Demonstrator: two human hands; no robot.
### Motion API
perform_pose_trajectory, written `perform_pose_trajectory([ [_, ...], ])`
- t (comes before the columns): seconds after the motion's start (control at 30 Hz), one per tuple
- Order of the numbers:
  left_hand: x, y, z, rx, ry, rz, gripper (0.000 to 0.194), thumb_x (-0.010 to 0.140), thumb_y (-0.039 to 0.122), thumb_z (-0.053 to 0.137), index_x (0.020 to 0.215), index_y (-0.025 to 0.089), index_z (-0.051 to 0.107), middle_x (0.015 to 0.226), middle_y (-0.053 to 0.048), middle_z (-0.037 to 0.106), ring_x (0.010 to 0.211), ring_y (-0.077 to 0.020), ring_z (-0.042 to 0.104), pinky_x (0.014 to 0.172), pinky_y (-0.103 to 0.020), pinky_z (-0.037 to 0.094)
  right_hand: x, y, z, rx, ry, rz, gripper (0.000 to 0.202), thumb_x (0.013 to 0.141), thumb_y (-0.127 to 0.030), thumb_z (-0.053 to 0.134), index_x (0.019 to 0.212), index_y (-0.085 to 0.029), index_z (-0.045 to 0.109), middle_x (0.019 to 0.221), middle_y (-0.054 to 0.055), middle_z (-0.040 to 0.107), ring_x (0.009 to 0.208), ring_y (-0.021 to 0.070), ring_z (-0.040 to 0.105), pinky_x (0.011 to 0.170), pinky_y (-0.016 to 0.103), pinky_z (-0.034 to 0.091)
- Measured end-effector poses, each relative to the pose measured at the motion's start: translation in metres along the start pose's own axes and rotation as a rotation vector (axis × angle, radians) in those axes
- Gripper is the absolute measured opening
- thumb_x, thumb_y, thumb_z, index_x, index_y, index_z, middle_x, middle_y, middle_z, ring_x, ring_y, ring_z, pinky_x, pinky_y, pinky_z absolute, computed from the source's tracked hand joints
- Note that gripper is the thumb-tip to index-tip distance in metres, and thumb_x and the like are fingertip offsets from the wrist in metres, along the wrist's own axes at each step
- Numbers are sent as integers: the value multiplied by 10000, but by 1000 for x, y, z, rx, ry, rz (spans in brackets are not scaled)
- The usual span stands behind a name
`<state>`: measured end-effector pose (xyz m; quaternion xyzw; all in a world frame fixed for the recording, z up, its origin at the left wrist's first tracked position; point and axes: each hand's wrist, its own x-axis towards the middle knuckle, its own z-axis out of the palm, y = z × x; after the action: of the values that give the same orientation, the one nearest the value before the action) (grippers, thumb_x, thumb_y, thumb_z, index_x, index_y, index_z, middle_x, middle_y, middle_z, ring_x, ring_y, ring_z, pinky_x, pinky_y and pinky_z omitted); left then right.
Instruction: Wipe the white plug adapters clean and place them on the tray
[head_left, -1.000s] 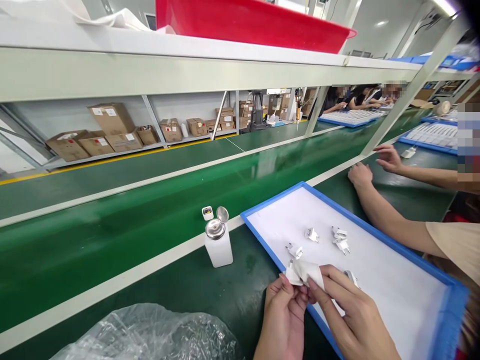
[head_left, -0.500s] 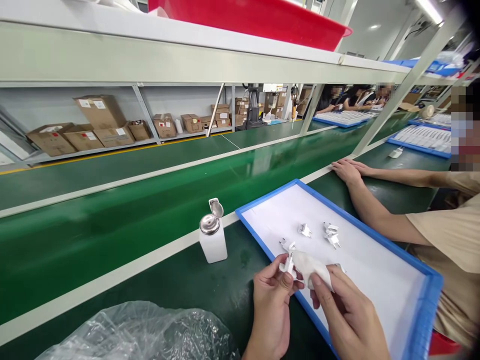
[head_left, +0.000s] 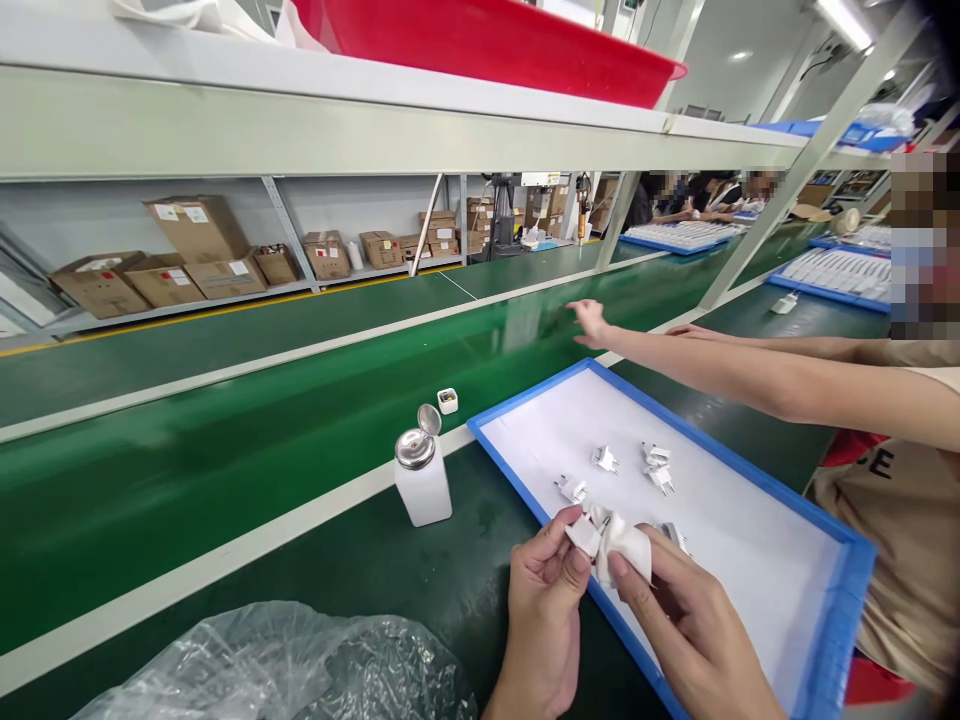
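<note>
My left hand (head_left: 544, 600) pinches a small white plug adapter (head_left: 583, 532) at the near edge of a blue-rimmed white tray (head_left: 517, 492). My right hand (head_left: 690, 625) presses a white cloth (head_left: 624, 545) against that adapter. Several more white plug adapters (head_left: 604, 459) lie loose on the tray just beyond my fingers. A white dispenser bottle with a metal pump top (head_left: 421, 480) stands left of the tray.
A green conveyor belt (head_left: 225, 440) runs past the bench, carrying a small white part (head_left: 447, 400). A co-worker's arm (head_left: 720, 365) reaches over the tray's far end toward the belt. Crumpled clear plastic (head_left: 285, 665) lies near left. Shelves above hold a red bin (head_left: 495, 45).
The co-worker's hand lifted off the bench and stretched out over the belt. A small white part came into view on the belt behind the bottle. My hands keep the adapter and cloth together.
</note>
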<state>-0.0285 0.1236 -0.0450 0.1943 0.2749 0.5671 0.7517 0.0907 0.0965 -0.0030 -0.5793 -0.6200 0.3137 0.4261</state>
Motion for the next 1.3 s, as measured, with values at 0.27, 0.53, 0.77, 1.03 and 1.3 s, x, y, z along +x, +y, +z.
perform_pose_trajectory([
  [0.27,1,-3,2,28,61,64,576,681,340,917,1208,183,748,1244,-148,739,1255,-341,611,1097,-431,441,-3,24,-6,-104,54,-13,349,1001,-459,526,750,-228,601,693,-21,524,612,139,508,547,241,397],
  [0.53,1,-5,8,-15,80,42,486,686,324,913,1118,141,787,1146,-150,774,1156,-311,678,1092,-414,457,-18,27,3,-339,290,-209,341,992,-358,567,682,-218,549,674,-28,440,542,107,458,522,209,391],
  [0.77,-4,-14,8,-1,-1,96,382,794,277,826,1151,150,774,1091,-130,774,1088,-274,670,1013,-384,478,-12,24,17,-58,44,-63,365,1027,-371,493,713,-214,592,754,16,527,666,155,541,605,237,439],
  [1.03,-3,-13,7,70,55,100,355,853,298,767,1176,152,759,1089,-131,763,1013,-250,677,938,-367,508,-20,21,25,25,19,-50,346,1029,-385,485,815,-206,689,811,24,527,713,156,542,677,237,458],
  [1.3,-7,-13,10,74,11,129,348,818,288,795,1128,128,780,1022,-132,771,986,-258,682,919,-360,513,-12,18,17,-2,88,-28,425,1011,-439,506,660,-207,566,707,8,508,635,150,507,547,234,399],
])
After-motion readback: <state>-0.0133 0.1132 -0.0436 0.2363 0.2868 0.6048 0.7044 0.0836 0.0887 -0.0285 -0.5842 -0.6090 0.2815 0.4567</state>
